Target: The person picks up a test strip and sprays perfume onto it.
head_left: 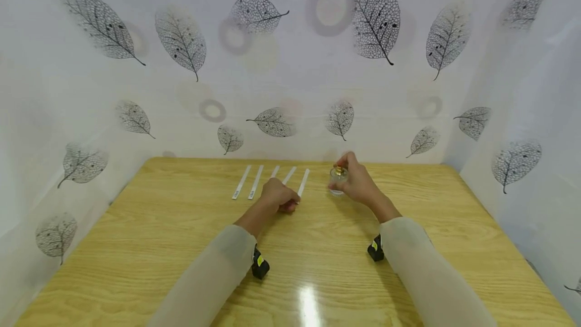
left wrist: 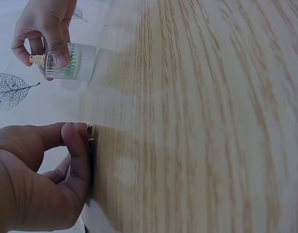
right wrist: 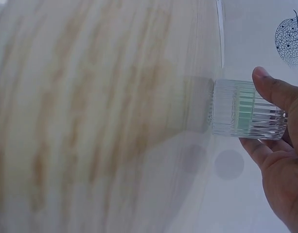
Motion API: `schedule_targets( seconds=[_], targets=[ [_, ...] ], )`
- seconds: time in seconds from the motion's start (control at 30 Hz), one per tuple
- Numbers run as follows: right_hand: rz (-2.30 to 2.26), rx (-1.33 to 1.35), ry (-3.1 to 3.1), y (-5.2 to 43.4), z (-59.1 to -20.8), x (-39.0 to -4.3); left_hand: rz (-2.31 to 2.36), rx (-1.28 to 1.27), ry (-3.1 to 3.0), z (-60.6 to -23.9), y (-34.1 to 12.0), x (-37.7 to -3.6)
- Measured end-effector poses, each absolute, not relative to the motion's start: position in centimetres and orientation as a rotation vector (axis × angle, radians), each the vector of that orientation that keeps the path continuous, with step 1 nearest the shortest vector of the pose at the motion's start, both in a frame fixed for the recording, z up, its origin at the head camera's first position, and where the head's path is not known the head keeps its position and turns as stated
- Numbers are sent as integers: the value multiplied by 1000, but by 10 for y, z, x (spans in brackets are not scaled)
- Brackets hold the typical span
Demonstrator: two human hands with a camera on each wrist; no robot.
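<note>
On table, L hand (head_left: pixel 278 196) curled on strip (head_left: pixel 302 182), R hand (head_left: pixel 358 181) gripping bottle (head_left: pixel 338 179)

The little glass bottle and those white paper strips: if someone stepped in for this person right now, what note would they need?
Right hand grips the ribbed glass bottle, standing on the wooden table, a finger on its gold nozzle.
Left hand pinches the near end of one paper strip, flat on the table.
Five strips lie in a row.
Whether any strip has been sprayed cannot be told.
</note>
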State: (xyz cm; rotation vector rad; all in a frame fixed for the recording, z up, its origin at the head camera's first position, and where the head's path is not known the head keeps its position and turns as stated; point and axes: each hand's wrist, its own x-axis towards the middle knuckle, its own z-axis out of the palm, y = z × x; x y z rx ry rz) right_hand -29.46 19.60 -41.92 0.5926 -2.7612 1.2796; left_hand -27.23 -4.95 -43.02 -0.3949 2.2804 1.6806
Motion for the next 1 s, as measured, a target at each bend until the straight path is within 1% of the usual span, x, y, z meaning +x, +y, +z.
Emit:
schedule_targets(
  seconds=[0.27, 0.5, 0.63, 0.87, 1.0],
  targets=[
    [1320, 561, -2760, 194, -421, -297, 1664, -393, 2281, -430, -52, -275],
    [1332, 565, -2770, 193, -425, -297, 1655, -316, 2292, -433, -55, -273],
    [1324, 590, -2767, 195, -424, -297, 1638, -216, 2336, -429, -57, -273],
    [1255, 659, -2773, 202, -417, -296, 1613, 95, 2433, -414, -62, -271],
    [1221, 667, -2794, 206, -413, -293, 1581, 179, 2478, -404, -65, -270]
  ],
)
